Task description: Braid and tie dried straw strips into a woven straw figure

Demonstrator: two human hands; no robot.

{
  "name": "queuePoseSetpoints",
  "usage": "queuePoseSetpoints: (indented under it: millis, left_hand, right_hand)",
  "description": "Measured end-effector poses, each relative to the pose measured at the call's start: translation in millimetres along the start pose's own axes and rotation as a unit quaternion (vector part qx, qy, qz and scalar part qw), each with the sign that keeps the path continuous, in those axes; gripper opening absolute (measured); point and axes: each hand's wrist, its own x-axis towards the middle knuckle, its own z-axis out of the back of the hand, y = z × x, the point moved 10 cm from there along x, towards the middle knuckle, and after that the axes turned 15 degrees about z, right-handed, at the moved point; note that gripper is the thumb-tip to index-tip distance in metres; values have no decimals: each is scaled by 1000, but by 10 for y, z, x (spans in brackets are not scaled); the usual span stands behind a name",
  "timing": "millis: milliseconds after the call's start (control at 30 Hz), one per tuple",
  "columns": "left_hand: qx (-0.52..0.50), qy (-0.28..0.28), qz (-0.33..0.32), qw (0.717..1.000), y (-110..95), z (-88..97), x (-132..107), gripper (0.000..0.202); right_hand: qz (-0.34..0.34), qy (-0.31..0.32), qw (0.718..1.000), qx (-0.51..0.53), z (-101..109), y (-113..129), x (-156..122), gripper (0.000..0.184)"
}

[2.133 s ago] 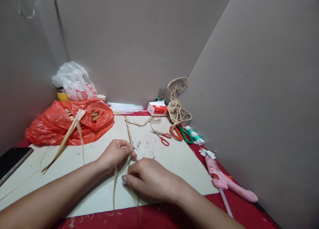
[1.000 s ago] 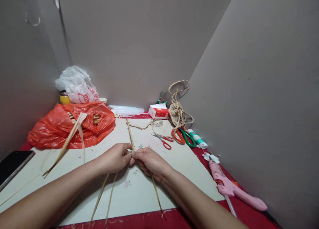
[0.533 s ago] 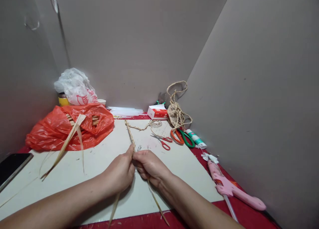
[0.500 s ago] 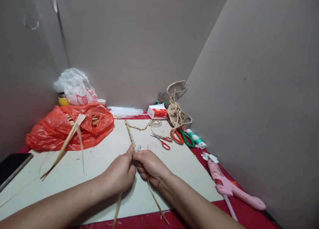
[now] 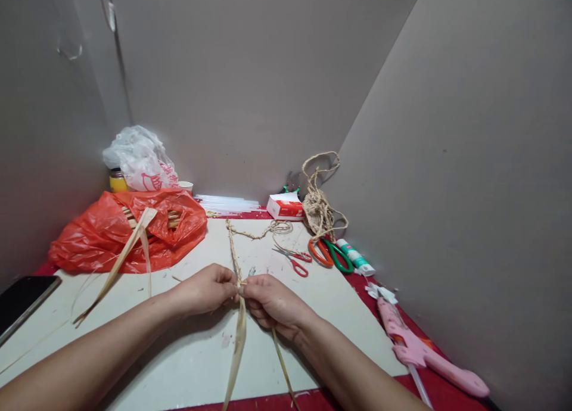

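Note:
A thin braided straw cord point(image 5: 233, 249) runs from the far part of the white board point(image 5: 187, 363) toward me. My left hand point(image 5: 209, 289) pinches its near end from the left. From the right, my right hand point(image 5: 272, 304) pinches at the same spot, the fingertips of both hands almost touching. A pale flat straw strand point(image 5: 238, 345) hangs down between the hands. Another narrow strand point(image 5: 282, 363) trails from beneath my right hand toward the board's front edge. The far part of the cord bends right into a small loose coil point(image 5: 280, 227).
Red-handled scissors point(image 5: 298, 267) lie right of the cord, near larger orange-and-green-handled scissors point(image 5: 337, 255). A straw rope bundle point(image 5: 319, 208) leans at the back right. A pink glue gun point(image 5: 415, 348) rests at right. An orange bag point(image 5: 89, 238) and a phone point(image 5: 27, 304) are at left.
My left hand has shifted left and turned, its fingers now pinching beside the right fingertips. The flat strand now hangs between my hands. The view has shifted slightly.

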Motion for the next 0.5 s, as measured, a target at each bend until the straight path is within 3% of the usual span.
queuePoseSetpoints:
  millis: [133,300,400,500]
  left_hand:
    - [37,-30,-24,999,-63,54,-53,22]
    - [10,5,7,1000,-33,21,-43,16]
    - [-44,44,42,997,37,-35,-8,15]
    - [-79,65,48,994,67,-73,9,17]
  right_hand:
    - [14,16,995,-97,39,36,-8,16]
    - [79,36,960,-265,86,160,22,16]
    - [130,36,913,-385,80,269,10,18]
    - [168,22,833,-526,36,399,-53,22]
